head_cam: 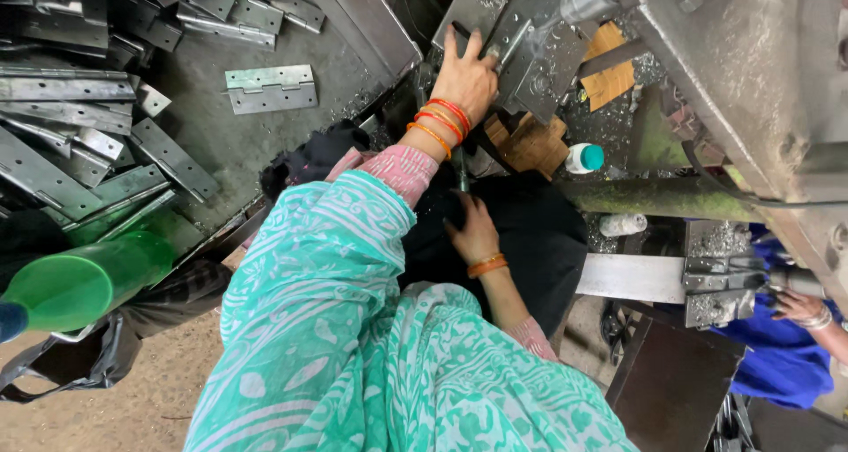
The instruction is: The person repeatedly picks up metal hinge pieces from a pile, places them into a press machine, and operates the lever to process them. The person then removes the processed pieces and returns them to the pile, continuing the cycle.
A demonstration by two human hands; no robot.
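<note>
My left hand reaches forward and presses on a grey metal hinge plate, its fingers over the plate's near edge, on the bed of a grey machine. Orange and red bangles ring that wrist. My right hand lies lower, over dark cloth on my lap, curled around the bottom of a thin dark rod that stands between the two hands. A teal patterned cloth covers my arm and body below.
Several loose metal hinges and strips lie on a dark tray at the left. A green plastic tube sits at lower left. Wooden blocks and a white bottle with a teal cap stand near the machine. Another person's hand works at the right.
</note>
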